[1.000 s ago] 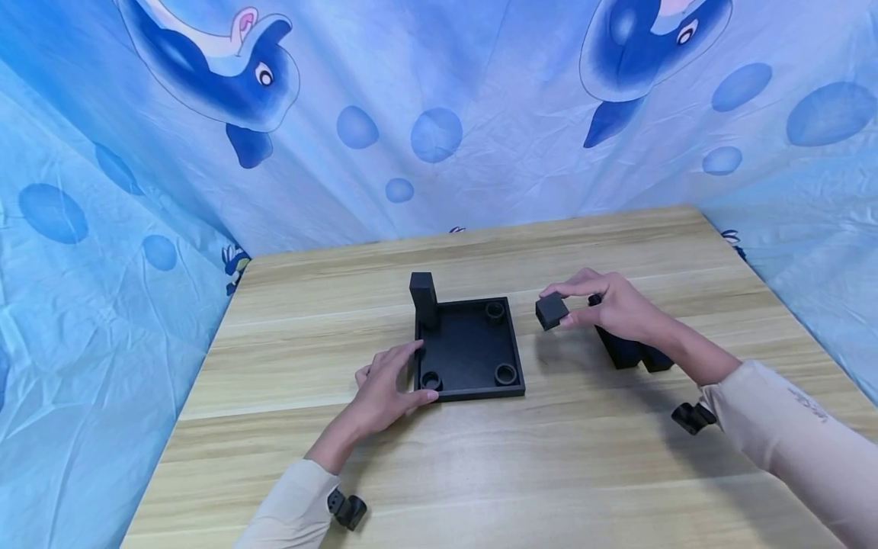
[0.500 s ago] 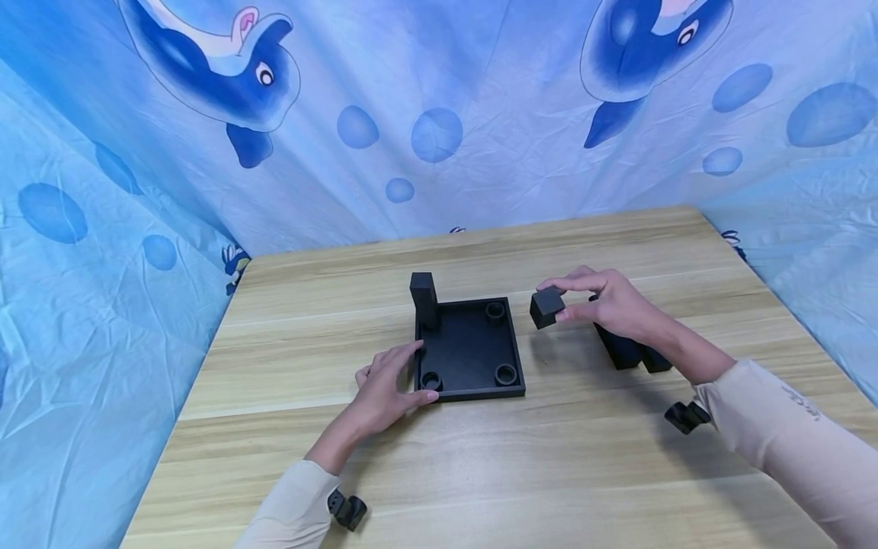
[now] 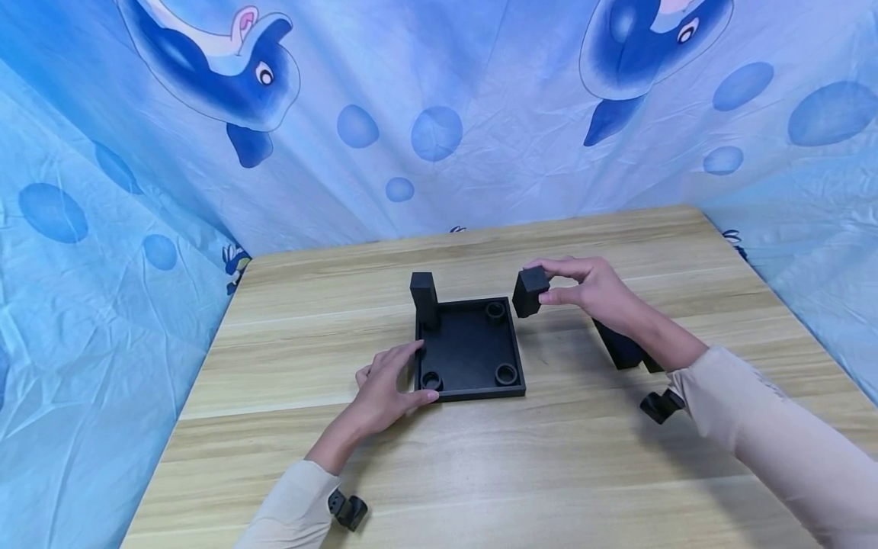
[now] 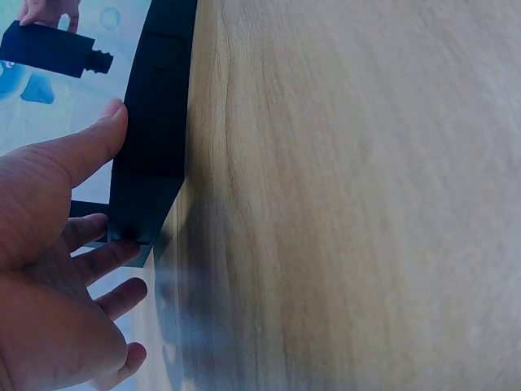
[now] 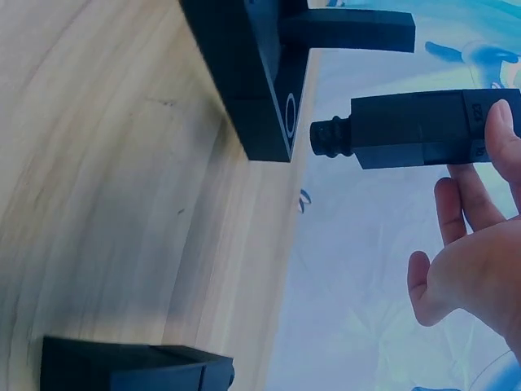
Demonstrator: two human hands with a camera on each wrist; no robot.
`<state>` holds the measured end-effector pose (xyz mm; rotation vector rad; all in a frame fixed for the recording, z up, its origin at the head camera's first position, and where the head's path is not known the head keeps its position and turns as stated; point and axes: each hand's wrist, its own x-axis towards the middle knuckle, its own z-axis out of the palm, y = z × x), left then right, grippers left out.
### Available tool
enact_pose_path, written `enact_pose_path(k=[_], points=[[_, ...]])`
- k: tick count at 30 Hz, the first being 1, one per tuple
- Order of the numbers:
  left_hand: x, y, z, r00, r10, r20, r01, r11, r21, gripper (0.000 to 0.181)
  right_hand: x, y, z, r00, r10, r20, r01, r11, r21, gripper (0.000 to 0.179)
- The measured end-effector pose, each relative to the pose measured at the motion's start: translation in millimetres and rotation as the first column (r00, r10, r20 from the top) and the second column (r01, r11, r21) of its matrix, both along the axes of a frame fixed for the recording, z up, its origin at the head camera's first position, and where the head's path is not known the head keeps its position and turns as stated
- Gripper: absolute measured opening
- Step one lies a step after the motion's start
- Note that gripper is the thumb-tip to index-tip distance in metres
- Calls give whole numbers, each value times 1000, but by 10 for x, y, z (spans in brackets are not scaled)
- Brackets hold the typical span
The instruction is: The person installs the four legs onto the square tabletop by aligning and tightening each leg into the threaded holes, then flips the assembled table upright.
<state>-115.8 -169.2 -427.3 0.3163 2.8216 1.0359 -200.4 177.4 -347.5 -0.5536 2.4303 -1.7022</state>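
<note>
A black square tabletop [image 3: 466, 351] lies upside down on the table, with a raised rim and round sockets at its corners. One black table leg [image 3: 423, 293] stands upright in its back left corner. My left hand [image 3: 384, 389] holds the front left corner, thumb at the front rim and fingers along the left side. My right hand [image 3: 597, 293] pinches another table leg [image 3: 530, 290] near its top, just right of the back right socket [image 3: 495, 309]. In the right wrist view this leg's threaded end [image 5: 332, 136] points at a socket [image 5: 291, 115], a gap between them.
More black table legs [image 3: 620, 349] lie on the wooden table [image 3: 480, 473] at the right, partly hidden under my right forearm. Small black devices [image 3: 348, 509] sit at both wrists. A blue curtain [image 3: 439, 191] with dolphins hangs around the table's back and sides.
My right hand has carried its table leg leftward and back, close to the tabletop's back right corner, and tipped it more upright. The left hand and tabletop stay in place.
</note>
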Motion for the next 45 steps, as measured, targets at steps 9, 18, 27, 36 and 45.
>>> enact_pose_path(k=[9,18,27,36,45], points=[[1,-7,17,1000,0,26,0,1000,-2,83,-84,-150,-30,997,-33,70,39,996,-86,51],[-8,-16,24,1000,-4,17,4,1000,-9,84,-222,-334,-149,990,-5,140,41,966,-256,51],[-26,-27,34,1000,-3,21,4,1000,-12,83,-286,-438,-172,992,-46,117,65,985,-161,51],[-23,-15,30,1000,-9,15,9,1000,-5,83,-322,-465,-244,985,-74,155,85,994,-65,56],[-5,0,15,1000,-8,10,8,1000,-2,84,-320,-510,-301,990,-80,-115,87,994,63,53]])
